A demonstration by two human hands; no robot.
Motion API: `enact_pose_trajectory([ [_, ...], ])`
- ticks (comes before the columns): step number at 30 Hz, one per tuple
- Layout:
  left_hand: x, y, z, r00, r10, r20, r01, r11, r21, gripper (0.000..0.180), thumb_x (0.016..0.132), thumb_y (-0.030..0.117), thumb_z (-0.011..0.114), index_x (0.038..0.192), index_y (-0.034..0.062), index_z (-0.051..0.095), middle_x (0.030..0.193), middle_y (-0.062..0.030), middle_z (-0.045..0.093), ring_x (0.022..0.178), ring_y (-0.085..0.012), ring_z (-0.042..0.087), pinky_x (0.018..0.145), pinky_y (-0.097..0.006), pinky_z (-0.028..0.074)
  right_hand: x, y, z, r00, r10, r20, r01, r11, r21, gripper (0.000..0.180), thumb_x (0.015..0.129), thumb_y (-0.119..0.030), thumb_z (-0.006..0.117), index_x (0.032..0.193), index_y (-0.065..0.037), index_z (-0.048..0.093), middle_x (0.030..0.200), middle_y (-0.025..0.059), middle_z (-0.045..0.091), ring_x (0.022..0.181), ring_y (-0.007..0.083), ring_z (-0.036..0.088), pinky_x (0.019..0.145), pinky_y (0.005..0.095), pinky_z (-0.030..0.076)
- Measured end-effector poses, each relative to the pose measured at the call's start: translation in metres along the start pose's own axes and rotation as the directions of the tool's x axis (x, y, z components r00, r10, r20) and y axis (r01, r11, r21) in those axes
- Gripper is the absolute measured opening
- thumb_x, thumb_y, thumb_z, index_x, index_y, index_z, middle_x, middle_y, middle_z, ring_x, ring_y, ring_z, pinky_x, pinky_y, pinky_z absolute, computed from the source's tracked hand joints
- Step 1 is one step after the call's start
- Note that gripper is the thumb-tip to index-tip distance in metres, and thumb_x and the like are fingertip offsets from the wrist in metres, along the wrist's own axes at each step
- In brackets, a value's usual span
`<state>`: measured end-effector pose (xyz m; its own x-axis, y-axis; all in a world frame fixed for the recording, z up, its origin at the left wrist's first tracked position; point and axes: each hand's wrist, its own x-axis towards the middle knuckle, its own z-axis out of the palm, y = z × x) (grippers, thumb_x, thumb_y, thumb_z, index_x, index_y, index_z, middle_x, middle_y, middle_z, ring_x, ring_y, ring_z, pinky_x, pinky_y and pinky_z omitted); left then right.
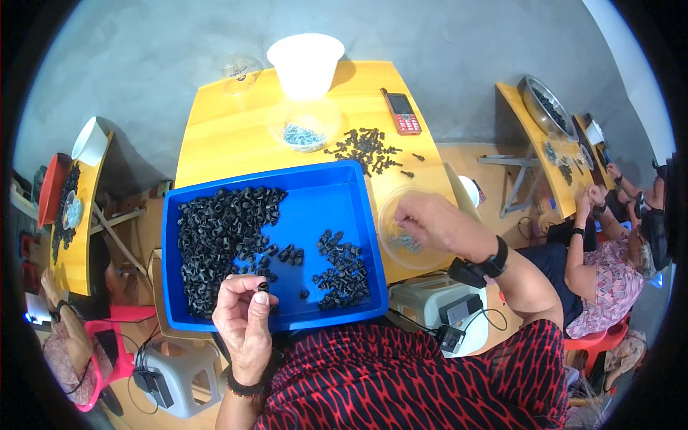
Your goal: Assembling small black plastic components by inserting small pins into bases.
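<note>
Pinched between the thumb and forefinger of my left hand (246,315) is a small black plastic part (263,287), held over the near edge of a blue tray (308,188). A large heap of similar black parts (215,244) fills the tray's left side, and a smaller cluster (342,276) lies at its right. My right hand (428,221) hovers over a clear round bowl (387,213) holding small silvery-blue pieces (407,244). Its fingers are drawn together, and whatever they may hold is too small to make out.
Beyond the tray are a clear tub (304,136) of small pieces, a pile of black stemmed parts (368,148), a red phone (403,113) and a white bucket (306,63). A grey-white stool (437,304) stands below. People sit at side tables (534,136).
</note>
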<state>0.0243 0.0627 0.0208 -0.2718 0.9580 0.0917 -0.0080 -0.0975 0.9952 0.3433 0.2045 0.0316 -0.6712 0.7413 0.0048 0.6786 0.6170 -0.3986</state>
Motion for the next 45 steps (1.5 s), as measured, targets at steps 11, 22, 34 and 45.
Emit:
enact_pose_trajectory([
  [11,0.002,0.003,-0.006,0.997,-0.069,0.021,0.072,0.98,-0.187,0.024,0.095,0.016,0.069,0.108,-0.0017,0.06,0.093,-0.0058,0.061,0.077,-0.0141,0.061,0.073,-0.03,0.055,0.012,-0.051,-0.022,0.987,0.151,0.047,-0.106,0.408,0.907,0.015,0.096,-0.005,0.064,0.111,-0.002,0.065,0.093,0.01,0.072,0.074,0.0159,0.072,0.056,0.0233,0.056],
  [22,-0.004,0.006,-0.011,0.997,-0.036,0.076,0.054,0.964,-0.259,0.014,0.093,0.003,0.067,0.106,-0.0007,0.064,0.1,-0.0067,0.063,0.08,-0.0123,0.063,0.075,-0.025,0.053,0.039,-0.081,-0.004,0.999,0.004,0.035,-0.035,0.295,0.955,0.011,0.096,-0.005,0.064,0.106,-0.001,0.067,0.101,0.011,0.072,0.089,0.0165,0.072,0.065,0.0248,0.059],
  [34,-0.002,0.013,-0.005,0.982,-0.114,0.152,0.145,0.967,-0.21,0.021,0.092,0.007,0.07,0.11,-0.0025,0.064,0.094,-0.0082,0.069,0.078,-0.0119,0.064,0.075,-0.025,0.053,0.053,-0.099,0.009,0.996,-0.05,-0.073,0.086,0.341,0.936,0.009,0.093,0.0,0.066,0.102,-0.001,0.068,0.097,0.0062,0.069,0.085,0.0114,0.069,0.072,0.0244,0.058],
  [45,-0.001,0.008,-0.007,0.984,-0.121,0.132,0.149,0.961,-0.234,0.021,0.092,0.007,0.069,0.11,-0.0024,0.064,0.094,-0.0079,0.069,0.078,-0.0114,0.064,0.075,-0.025,0.052,0.057,-0.109,0.015,0.997,-0.048,-0.053,0.066,0.317,0.946,0.016,0.096,0.002,0.059,0.112,0.001,0.062,0.103,0.0095,0.068,0.095,0.0154,0.07,0.079,0.0287,0.06],
])
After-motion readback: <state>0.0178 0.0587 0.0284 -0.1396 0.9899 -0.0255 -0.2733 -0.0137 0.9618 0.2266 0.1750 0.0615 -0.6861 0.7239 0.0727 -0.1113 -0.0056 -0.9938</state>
